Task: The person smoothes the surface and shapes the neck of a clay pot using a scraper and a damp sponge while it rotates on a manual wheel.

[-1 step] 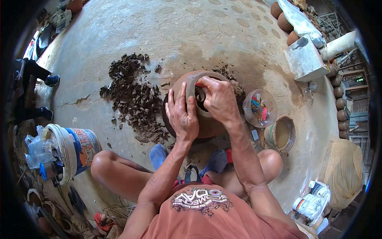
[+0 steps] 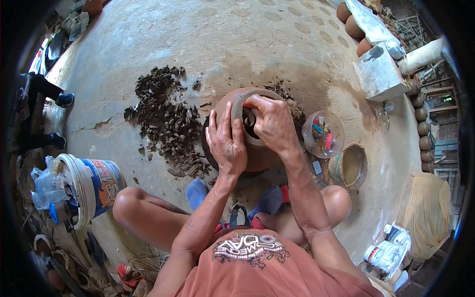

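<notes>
We brace the clay pot at frame centre with our flat, open left hand while our right hand (fingers pinching the rim) should press evenly.

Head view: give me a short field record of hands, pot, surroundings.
left hand: palm flat against the outer wall of the round brown clay pot
right hand: at the pot's mouth, fingers curled over the rim
pot: upright on the ground between the person's knees
left of pot: pile of dark clay scraps
right of pot: clear round bowl of small tools; small clay-smeared bowl
far left: white and blue plastic bucket
</notes>
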The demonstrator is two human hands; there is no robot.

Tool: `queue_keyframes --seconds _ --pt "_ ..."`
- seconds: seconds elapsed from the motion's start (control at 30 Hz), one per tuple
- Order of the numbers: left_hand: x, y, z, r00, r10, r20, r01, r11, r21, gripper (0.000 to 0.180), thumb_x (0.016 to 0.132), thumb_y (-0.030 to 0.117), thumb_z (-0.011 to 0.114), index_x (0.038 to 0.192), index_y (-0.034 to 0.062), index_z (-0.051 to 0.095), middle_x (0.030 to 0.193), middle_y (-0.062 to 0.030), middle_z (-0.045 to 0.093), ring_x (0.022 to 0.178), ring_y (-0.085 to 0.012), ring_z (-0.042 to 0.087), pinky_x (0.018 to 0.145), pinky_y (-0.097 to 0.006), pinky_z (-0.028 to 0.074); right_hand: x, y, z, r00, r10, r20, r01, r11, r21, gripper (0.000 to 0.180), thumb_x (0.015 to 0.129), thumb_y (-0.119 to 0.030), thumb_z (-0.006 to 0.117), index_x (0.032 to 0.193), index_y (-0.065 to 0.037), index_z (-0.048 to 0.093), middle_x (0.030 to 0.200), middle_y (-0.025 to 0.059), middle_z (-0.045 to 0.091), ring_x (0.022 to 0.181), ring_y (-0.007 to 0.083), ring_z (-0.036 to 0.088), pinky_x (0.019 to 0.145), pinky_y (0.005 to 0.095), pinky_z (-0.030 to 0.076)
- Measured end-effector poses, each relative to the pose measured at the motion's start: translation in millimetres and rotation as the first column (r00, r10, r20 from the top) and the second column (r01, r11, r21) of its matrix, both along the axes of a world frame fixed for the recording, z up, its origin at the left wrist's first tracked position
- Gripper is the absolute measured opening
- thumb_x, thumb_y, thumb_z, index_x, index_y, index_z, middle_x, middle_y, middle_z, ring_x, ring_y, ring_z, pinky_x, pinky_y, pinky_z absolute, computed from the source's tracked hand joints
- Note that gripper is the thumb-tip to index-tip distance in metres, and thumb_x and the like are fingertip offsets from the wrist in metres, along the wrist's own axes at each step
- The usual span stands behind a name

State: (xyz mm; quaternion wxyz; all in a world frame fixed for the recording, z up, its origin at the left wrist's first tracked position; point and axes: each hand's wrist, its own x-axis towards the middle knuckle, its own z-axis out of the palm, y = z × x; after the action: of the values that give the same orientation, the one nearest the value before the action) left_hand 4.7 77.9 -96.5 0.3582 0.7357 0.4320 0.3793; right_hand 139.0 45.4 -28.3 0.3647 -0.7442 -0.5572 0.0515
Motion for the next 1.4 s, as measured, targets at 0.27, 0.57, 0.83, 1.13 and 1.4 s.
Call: queue_keyframes --seconds 0.27,0.57,0.83,1.13,1.4 --pt "3.8 17.0 -9.6 0.998 -0.011 0.061 0.008 0.998 0.054 0.044 0.109 0.035 0.052 0.146 0.0166 0.067 0.145 -0.0227 0.064 0.143 -0.0432 0.051 0.119 -0.056 0.036 7.3 -1.5 -4.9 0.999 0.04 -0.023 -0.04 0.999 -0.016 0.021 0.09 -0.004 0.063 0.105 -0.007 0.077 0.101 0.0179 0.078 0.094 0.0387 0.075 0.082 0.0484 0.061" --pt "4.4 40.3 -12.8 0.982 -0.147 0.115 0.146 0.989 0.016 0.043 0.106 0.035 0.056 0.141 0.0153 0.071 0.141 -0.0222 0.067 0.142 -0.0439 0.054 0.116 -0.051 0.043 4.2 -3.7 -2.7 0.999 0.041 -0.024 -0.041 0.999 -0.022 0.023 0.09 -0.003 0.063 0.107 -0.008 0.077 0.102 0.0191 0.077 0.095 0.0396 0.075 0.082 0.0496 0.061" --pt "5.9 49.1 -8.5 0.97 -0.202 0.136 0.203 0.979 0.009 0.042 0.106 0.034 0.055 0.139 0.0149 0.073 0.138 -0.0202 0.07 0.142 -0.0431 0.054 0.116 -0.05 0.043 5.0 -4.4 -2.0 0.996 0.072 -0.057 -0.072 0.997 -0.011 0.024 0.09 -0.002 0.063 0.108 -0.008 0.077 0.102 0.0208 0.077 0.095 0.0414 0.074 0.082 0.0503 0.06" --pt "7.7 65.3 -5.0 0.941 -0.302 0.151 0.305 0.952 0.008 0.042 0.106 0.033 0.055 0.138 0.0142 0.073 0.136 -0.016 0.073 0.14 -0.0422 0.057 0.115 -0.048 0.045 4.0 -5.6 -2.5 0.994 0.104 -0.043 -0.104 0.995 0.005 0.027 0.088 -0.002 0.062 0.109 -0.007 0.077 0.1 0.0214 0.076 0.095 0.041 0.074 0.083 0.0502 0.06" --pt "9.6 80.0 0.0 0.891 -0.436 0.127 0.441 0.898 -0.013 0.043 0.107 0.035 0.054 0.138 0.012 0.073 0.139 -0.0136 0.072 0.142 -0.0406 0.056 0.117 -0.047 0.045 4.1 -12.5 3.8 0.983 0.16 -0.095 -0.167 0.984 -0.069 0.025 0.086 -0.001 0.062 0.104 -0.005 0.078 0.096 0.0242 0.075 0.095 0.0413 0.074 0.083 0.0498 0.059"
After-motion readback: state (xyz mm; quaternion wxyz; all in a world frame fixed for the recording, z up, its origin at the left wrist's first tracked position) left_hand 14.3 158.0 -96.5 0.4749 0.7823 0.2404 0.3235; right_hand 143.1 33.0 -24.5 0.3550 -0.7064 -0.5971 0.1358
